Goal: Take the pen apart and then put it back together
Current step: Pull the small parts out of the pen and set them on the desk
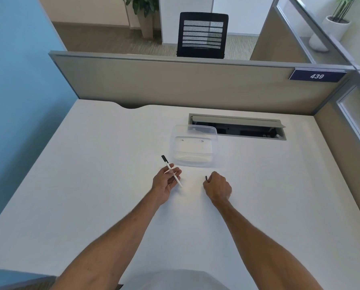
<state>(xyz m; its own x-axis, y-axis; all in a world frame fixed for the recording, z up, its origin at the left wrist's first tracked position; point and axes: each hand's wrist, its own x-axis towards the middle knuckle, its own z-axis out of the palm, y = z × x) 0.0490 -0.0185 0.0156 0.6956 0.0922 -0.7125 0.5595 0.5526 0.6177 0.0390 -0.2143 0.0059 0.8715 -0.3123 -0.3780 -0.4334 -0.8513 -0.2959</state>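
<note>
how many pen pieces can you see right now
2. The white pen body with a black end lies across the left hand fingers; a small dark piece sticks out of the closed right hand, which may hide more.

Open-plan office, cubicle workstation. Plain white rectangular bench (91, 164) enclosed by low grey fabric partition panels with metal trim (174, 80). Dark blue number plate reading "439" (317, 75) fixed to partition's upper right corner. Recessed grey cable hatch, lid open (237, 126), set into bench top. Beyond partition: black mesh-backed office chair (203, 34), brown carpeted floor (101, 36), potted green plants in tall planters (142, 9), pale blue wall (18, 70) at left.
</note>
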